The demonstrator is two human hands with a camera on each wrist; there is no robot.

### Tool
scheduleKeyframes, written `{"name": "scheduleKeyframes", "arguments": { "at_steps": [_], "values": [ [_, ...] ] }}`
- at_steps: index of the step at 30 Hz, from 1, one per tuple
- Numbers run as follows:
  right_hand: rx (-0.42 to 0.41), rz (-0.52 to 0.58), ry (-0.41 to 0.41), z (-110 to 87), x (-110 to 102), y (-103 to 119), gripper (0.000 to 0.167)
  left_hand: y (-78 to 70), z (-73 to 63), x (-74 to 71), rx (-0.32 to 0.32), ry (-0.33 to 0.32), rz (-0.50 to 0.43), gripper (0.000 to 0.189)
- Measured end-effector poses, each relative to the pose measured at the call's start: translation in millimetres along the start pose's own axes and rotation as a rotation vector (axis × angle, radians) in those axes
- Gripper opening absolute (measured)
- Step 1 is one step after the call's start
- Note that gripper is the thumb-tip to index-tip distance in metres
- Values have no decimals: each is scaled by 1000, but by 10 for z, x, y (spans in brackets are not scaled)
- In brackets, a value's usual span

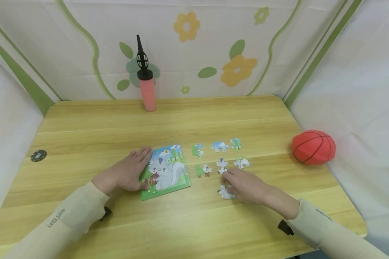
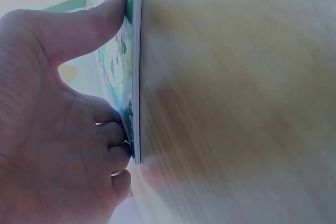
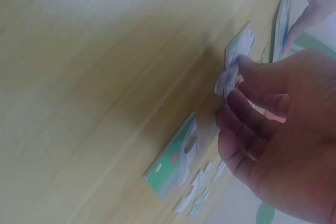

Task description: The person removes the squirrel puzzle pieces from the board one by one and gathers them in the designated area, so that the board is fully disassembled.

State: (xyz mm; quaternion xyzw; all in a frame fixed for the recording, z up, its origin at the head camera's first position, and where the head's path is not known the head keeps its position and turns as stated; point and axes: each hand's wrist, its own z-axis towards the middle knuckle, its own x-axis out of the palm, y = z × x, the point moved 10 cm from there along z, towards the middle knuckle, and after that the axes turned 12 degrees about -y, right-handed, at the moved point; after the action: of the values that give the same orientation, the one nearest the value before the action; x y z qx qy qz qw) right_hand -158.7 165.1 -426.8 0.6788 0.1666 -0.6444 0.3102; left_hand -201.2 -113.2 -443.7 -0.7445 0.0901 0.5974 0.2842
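My left hand [image 1: 131, 172] rests along the left edge of a squirrel picture puzzle board [image 1: 168, 171], and its thumb [image 2: 107, 17] presses the board's face near the lower left corner. The fingertips touch the board's upper left edge. On the right, my right hand [image 1: 246, 185] pinches a grey squirrel jigsaw piece [image 3: 239, 45] low over the table, thumb and index finger at its edges. Just beyond those fingers is another grey jigsaw piece [image 1: 222, 164]. A green jigsaw piece with a red spot [image 3: 170, 163] lies close to the right hand; in the head view the hand hides it.
Loose jigsaw pieces lie between board and right hand, such as a green one [image 1: 199, 171] and a blue one [image 1: 219, 146]. A pink hand pump [image 1: 148, 93] stands at the back. A red ball [image 1: 313, 147] sits far right, a black round chip [image 1: 39, 155] far left.
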Motion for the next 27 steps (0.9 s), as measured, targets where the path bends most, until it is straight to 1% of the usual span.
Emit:
{"name": "scheduleKeyframes", "arguments": {
  "at_steps": [2, 5, 9, 10, 13, 17, 20, 22, 25, 27],
  "values": [
    [-7, -5, -8, 2, -10, 11, 24, 3, 5, 3, 4, -4, 3, 110],
    [-45, -14, -60, 39, -66, 63, 25, -13, 3, -9, 14, -9, 8, 110],
    [-100, -7, -143, 198, -230, 226, 25, -64, -9, -32, 42, -15, 22, 106],
    [-106, 0, -149, 257, -270, 280, 25, -79, -12, -37, 50, -17, 27, 105],
    [-126, 5, -137, 475, -345, 483, 27, -103, -32, -46, 68, -20, 33, 102],
    [-187, -24, -85, 773, -313, 800, 33, -102, -53, -58, 82, -19, -13, 104],
    [-260, -74, -44, 944, -220, 1031, 39, -95, -56, -82, 91, -17, -48, 111],
    [-316, -122, -23, 1045, -147, 1192, 43, -81, -72, -102, 95, -18, -49, 118],
    [-410, -187, -17, 1171, -48, 1442, 49, -38, -119, -105, 86, -3, -37, 130],
    [-443, -213, -19, 1251, 16, 1570, 50, -2, -152, -88, 72, 14, -41, 136]
  ]
}}
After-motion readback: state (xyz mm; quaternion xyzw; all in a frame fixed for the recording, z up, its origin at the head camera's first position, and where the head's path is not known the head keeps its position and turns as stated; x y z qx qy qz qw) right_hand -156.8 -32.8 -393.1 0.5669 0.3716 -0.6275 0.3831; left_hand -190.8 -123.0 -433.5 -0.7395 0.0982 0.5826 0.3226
